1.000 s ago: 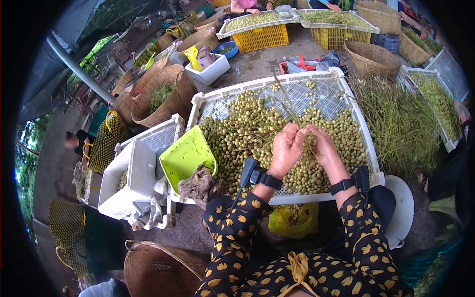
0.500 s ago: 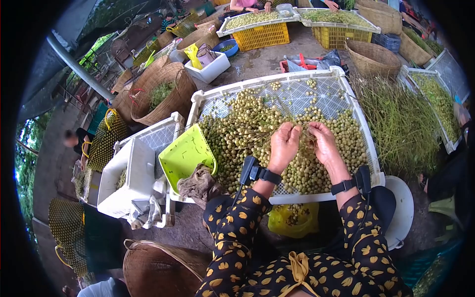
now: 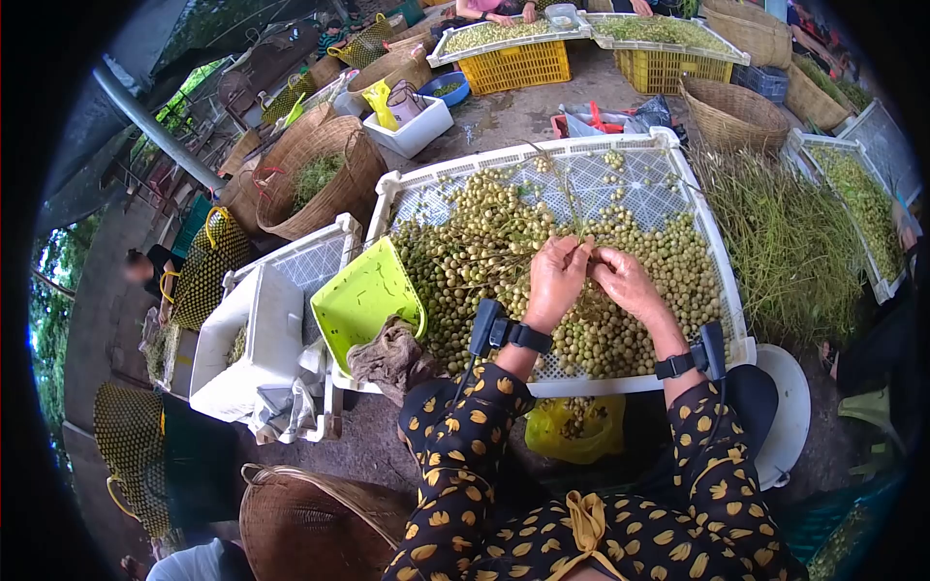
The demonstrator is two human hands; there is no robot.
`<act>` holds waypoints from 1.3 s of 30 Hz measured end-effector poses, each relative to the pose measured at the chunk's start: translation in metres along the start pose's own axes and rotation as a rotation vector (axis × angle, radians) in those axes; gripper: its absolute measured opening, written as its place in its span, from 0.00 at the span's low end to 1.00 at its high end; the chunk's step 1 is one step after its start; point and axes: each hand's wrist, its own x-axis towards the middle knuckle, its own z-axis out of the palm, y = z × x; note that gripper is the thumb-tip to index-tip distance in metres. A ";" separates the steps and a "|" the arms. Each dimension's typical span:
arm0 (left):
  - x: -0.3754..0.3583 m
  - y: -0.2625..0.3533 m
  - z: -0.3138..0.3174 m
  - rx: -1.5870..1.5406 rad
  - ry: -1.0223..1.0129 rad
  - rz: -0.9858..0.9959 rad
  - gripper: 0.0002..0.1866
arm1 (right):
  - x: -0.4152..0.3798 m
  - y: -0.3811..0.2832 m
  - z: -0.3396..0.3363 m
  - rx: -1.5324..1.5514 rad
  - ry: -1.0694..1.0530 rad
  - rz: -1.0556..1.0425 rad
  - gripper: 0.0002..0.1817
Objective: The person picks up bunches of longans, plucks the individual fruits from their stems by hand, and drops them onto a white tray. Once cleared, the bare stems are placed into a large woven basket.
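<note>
Woven baskets (image 3: pixel 315 528) stand around a white plastic mesh tray (image 3: pixel 647 167) heaped with small, round, tan-green fruits (image 3: pixel 455 310). Over the heap, a thin, branching stem (image 3: pixel 565 191) points lengthwise away from the wearer, slightly left, toward the far rim. The left hand (image 3: pixel 554 283) pinches it; the right hand (image 3: pixel 630 285) curls narrowly alongside, its hold unclear. A smooth lime-green bin (image 3: pixel 373 286) hides part of the tray's left edge.
</note>
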 end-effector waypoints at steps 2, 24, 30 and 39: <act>-0.001 0.003 0.001 -0.002 -0.004 -0.003 0.06 | 0.000 -0.001 0.002 -0.134 0.061 -0.020 0.08; -0.003 -0.017 0.013 -0.333 0.095 -0.172 0.07 | -0.010 0.004 -0.003 -0.711 0.227 -0.220 0.11; -0.003 -0.019 0.010 -0.238 0.060 -0.150 0.08 | -0.006 0.027 -0.005 -0.719 0.315 -0.431 0.09; 0.009 -0.020 -0.012 -0.536 0.134 -0.372 0.08 | -0.008 -0.003 -0.029 -0.351 0.098 0.120 0.22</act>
